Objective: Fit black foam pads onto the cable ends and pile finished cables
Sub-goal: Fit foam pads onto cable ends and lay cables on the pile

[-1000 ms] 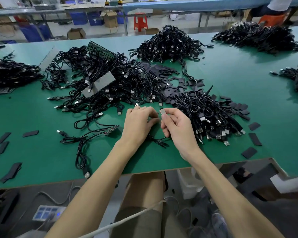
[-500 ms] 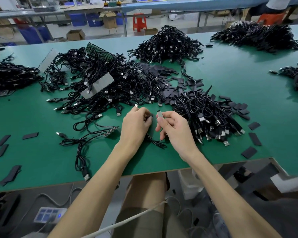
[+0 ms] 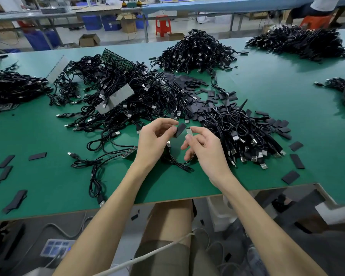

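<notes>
The person sits at the near edge of a green table [image 3: 267, 86] with both forearms stretched out over it. The left hand [image 3: 153, 140] pinches a black foam pad [image 3: 180, 130] between thumb and fingertips and holds it tilted, just above the table. The right hand [image 3: 205, 150] is just beside it, with thumb and forefinger pinched on a pale, flat cable end [image 3: 189, 131] that points up and away. Pad and cable end are very close. I cannot tell from here whether they touch. Below the two hands the cable [image 3: 179, 162] hangs down and lies in a loose loop on the green top.

To the right of the hands, a pile of cables [image 3: 239, 134] lies with its metal plugs fanned out toward the near edge. Loose foam pads [image 3: 297, 161] lie around that pile's right side. More pads [image 3: 189, 84] are spread in a dark patch farther back. To the left and farther off is a big tangled heap [image 3: 127, 96] of cables, with a grey toothed strip [image 3: 116, 98] lying on it and a green circuit board [image 3: 116, 60] at its far side. A tall mound of cables [image 3: 197, 52] stands toward the far edge, with another mound [image 3: 299, 42] at the far right. A single cable [image 3: 96, 176] trails toward the near edge, left of the left forearm. A few stray pads [image 3: 6, 172] lie near the left end of the table. Beyond the table a red stool [image 3: 163, 24] and a cardboard box [image 3: 89, 39] stand on the floor.
</notes>
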